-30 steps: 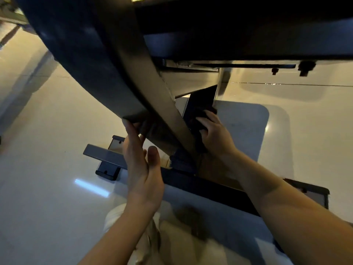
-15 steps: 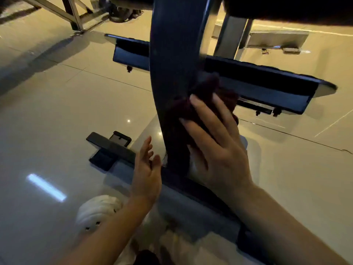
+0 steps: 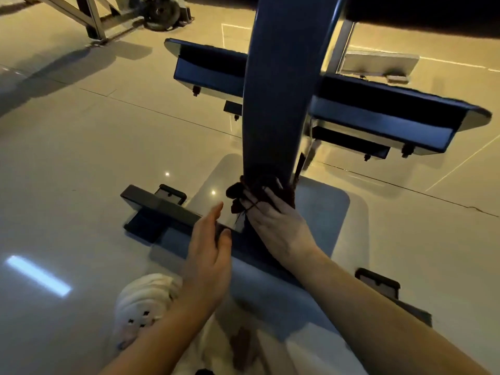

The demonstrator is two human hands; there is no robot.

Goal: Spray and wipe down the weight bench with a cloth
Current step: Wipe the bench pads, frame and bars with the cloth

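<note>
A glossy, pale tiled floor (image 3: 81,163) fills the scene under dim yellowish light, with thin grout lines and small bright reflections on it. Across the top edge a dark padded slab is cut off by the frame, so its shape cannot be made out. From it a broad, smooth dark-blue post (image 3: 273,90) of the weight bench runs down to a flat crossbar foot (image 3: 162,209) with squared ends. Behind the post a second crossbar (image 3: 378,115), boxy and metal with small bolts hanging beneath, spans left to right. At the far top left, angled frame legs and a round black weight plate (image 3: 162,12) are partly cropped.

The right hand (image 3: 273,220) presses a dark, maroon-looking cloth (image 3: 243,193) against the bottom of the post, fingers spread over it and curled round its bunched folds; loose threads trail over the fingers. Much of the cloth is lost in shadow against the post. The left hand (image 3: 208,255) hovers just beside it over the foot, fingers straight and relaxed, holding nothing. Below the left forearm a white, perforated clog-style shoe (image 3: 140,304) shows, and light trousers at the bottom edge are blurred.
</note>
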